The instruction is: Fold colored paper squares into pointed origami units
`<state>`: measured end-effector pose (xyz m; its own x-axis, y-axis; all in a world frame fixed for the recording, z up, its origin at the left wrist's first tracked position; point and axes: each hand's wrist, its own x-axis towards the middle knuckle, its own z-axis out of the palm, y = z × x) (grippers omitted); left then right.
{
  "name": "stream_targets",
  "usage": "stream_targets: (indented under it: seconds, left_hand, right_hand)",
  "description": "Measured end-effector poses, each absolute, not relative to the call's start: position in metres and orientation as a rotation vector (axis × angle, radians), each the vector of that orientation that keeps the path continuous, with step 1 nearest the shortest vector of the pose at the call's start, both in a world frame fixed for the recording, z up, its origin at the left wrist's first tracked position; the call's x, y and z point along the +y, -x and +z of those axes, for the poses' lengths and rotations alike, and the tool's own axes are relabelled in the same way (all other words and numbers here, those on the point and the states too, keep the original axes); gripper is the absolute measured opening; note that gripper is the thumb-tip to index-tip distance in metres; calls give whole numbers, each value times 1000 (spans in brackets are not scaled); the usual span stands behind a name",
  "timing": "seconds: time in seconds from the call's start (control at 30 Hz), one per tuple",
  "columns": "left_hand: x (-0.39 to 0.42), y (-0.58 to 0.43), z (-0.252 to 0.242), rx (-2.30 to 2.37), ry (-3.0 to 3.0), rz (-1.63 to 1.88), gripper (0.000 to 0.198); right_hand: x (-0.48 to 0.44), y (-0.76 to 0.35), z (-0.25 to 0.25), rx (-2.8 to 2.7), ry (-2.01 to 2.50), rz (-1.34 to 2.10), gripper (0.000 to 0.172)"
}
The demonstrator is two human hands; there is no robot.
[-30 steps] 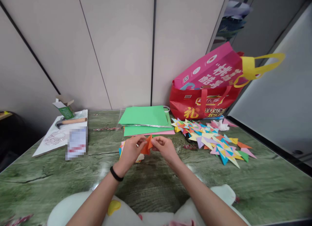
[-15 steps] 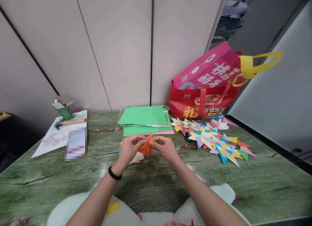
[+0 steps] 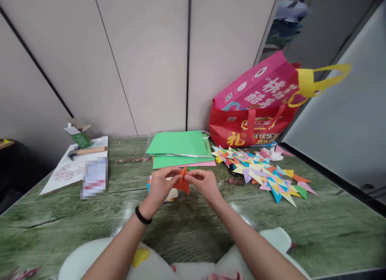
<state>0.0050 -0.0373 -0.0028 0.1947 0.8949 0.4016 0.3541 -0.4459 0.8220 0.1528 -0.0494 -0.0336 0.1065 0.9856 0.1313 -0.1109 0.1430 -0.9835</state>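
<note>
A folded piece of orange origami paper [image 3: 183, 184] is held up over the table between both hands. My left hand [image 3: 161, 186] pinches its left side between thumb and fingers; a black band circles that wrist. On the right side, my right hand [image 3: 204, 183] pinches the same paper with thumb and forefinger. Behind and below my left hand lies a small pile of paper squares [image 3: 173, 195], mostly covered by the hand. To the right spreads a heap of folded multicoloured paper stars [image 3: 265, 171].
Green paper sheets [image 3: 177, 143] lie stacked at the back of the green table [image 3: 126, 183]. A red gift bag [image 3: 229, 127] holding a pink box [image 3: 256, 85] stands back right. On the left, a hammer [image 3: 90, 151] and a small green box [image 3: 81, 140] rest on a white board [image 3: 64, 172].
The orange paper has been turned and tilted slightly between my fingers. Both hands stay in nearly the same place.
</note>
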Motion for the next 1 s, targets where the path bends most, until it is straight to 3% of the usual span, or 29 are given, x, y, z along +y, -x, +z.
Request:
stream_targets:
  seconds: [0.23,0.47,0.8,1.0]
  left_hand:
    - [-37,-4,-6,1254,-2088,1245,10]
    - [-34,-5,-9,1209,-1867,1216,15]
    - [-32,-5,-10,1243,-1783,1110,6]
    - [-35,-8,-6,1096,-1569,1095,13]
  right_hand:
    - [-54,-150,-29,-1246,1091,930,9]
    - [-56,-150,-29,-1335,1087,793,5]
    - [-58,-148,-29,-1437,1056,737,7]
    - [-58,-149,-29,-1406,1052,740,7]
